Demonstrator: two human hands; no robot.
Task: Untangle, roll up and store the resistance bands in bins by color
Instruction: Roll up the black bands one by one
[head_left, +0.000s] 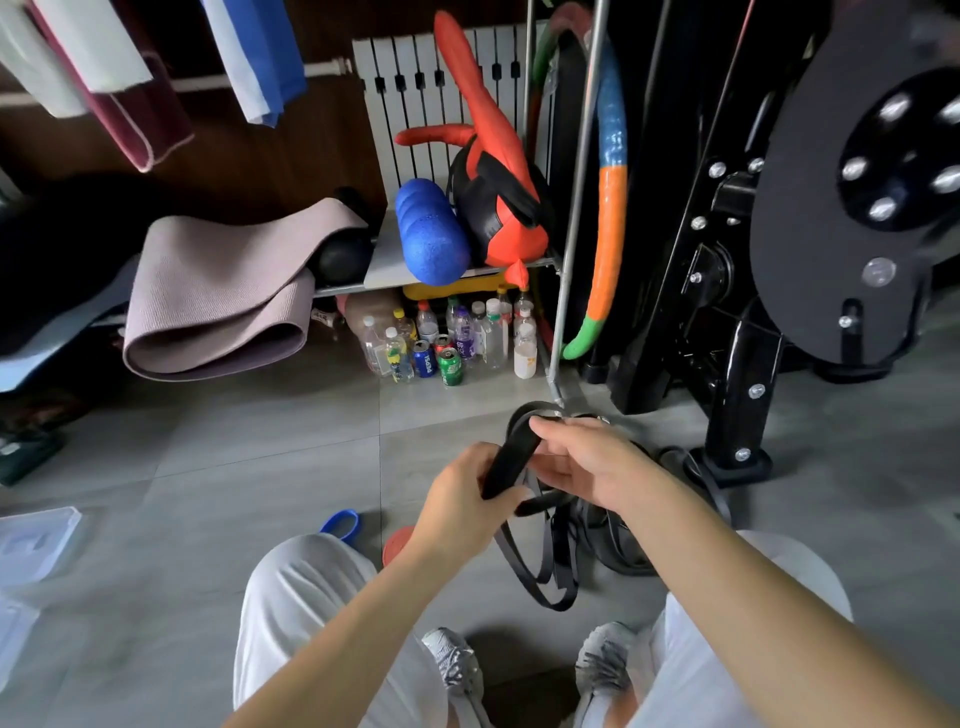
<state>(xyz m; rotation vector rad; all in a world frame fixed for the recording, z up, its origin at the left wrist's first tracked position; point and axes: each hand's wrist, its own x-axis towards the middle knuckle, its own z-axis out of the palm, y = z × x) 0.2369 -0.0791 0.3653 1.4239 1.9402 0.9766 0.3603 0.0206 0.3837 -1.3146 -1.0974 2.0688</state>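
Grey floor tiles (260, 457) run under a crouching person in pale trousers, with gym gear along the far wall. At the far left a clear plastic bin (36, 540) sits on the floor, and beyond it a folded mauve mat (218, 296) hangs off a low shelf. A blue band (340, 525) lies on the tiles just beside the left knee, next to an orange-red round thing (397, 545) that the forearm partly hides.

The left hand (462, 499) is closed round the black band (511, 457), its fingers wrapped under the strap and the thumb lying along it. From that grip the band rises in a tight fold to the right hand (597, 467), whose thumb and forefinger pinch the top of the fold while the other fingers curl loosely below. The rest of the band hangs between the knees in several slack loops, and more black loops lie on the floor behind the right wrist.

Bottles and cans (447, 338) stand under the shelf, with a blue foam roller (431, 234) above them and a black machine (727, 312) to the right.
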